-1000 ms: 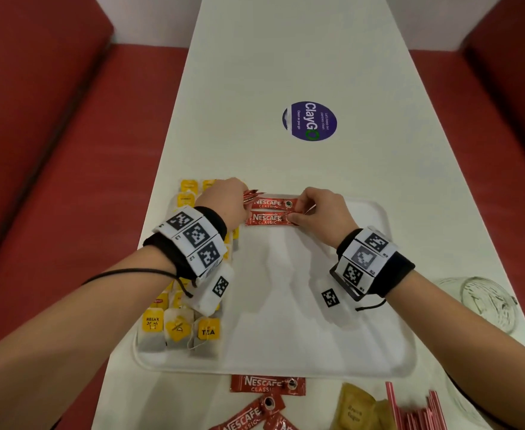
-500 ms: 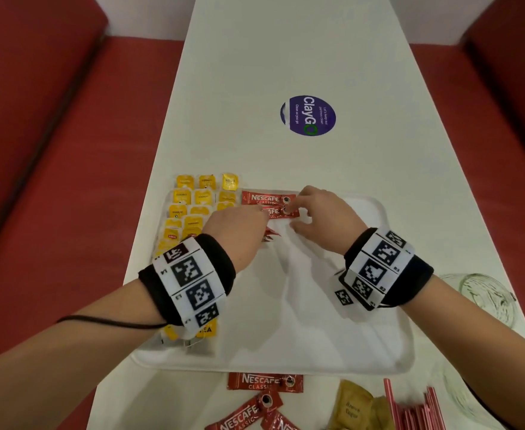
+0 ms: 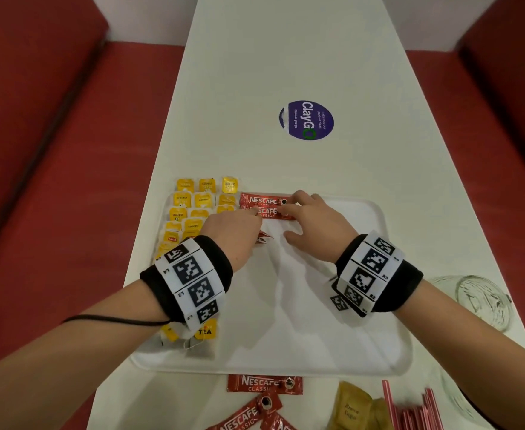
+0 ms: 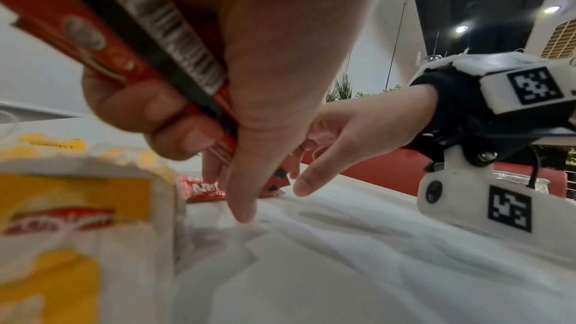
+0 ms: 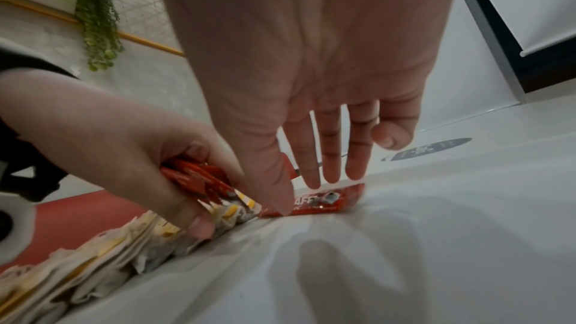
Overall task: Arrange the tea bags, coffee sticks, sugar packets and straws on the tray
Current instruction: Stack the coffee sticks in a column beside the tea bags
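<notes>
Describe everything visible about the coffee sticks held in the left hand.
The held coffee sticks are a small bundle of red glossy sachets with a black strip and a barcode on the back. The left hand grips them with curled fingers, its thumb pointing down, above the white tray. One red end pokes out beside the hand. Their exact count cannot be told.

Premises are presenting as a café or canteen: red booth seating (image 3: 47,169) is flanking a long white table (image 3: 286,57), with a "ClayGo" clean-up sticker (image 3: 306,120) lying beyond the fingers.
</notes>
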A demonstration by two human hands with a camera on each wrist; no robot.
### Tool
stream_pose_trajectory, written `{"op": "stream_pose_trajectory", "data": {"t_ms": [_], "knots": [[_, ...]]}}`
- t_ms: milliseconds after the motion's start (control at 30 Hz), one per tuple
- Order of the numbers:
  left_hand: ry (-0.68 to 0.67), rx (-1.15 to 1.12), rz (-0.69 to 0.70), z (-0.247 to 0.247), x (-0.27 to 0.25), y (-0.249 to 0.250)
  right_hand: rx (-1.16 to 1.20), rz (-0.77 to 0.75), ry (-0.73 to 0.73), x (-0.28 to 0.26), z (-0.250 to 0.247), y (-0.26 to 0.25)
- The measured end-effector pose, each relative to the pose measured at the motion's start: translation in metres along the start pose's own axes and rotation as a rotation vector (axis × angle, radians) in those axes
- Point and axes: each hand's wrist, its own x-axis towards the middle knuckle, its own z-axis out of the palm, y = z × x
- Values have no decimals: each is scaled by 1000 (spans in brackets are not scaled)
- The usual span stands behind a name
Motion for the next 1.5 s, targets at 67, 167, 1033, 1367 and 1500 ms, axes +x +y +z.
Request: {"op": "stream_pose_trajectory", "data": {"t_ms": [67,167,1033,1367,1500], "knots": [[2,1,-8,1,0,0,-33,2,-21,1,0,0],[-2,-10,-22,0,0,0,-46,2,-47,2,1,0],[-76,-1360,6,-44,-60,6,772,-97,207,-51,-33,-30],[-115,-1428,13,-41,-79,5,1113,-73,158,-57,-33,-38],[-128,-1420,-44,-34,-86,-8,1241,-13,240,-58,-38,-30]]}}
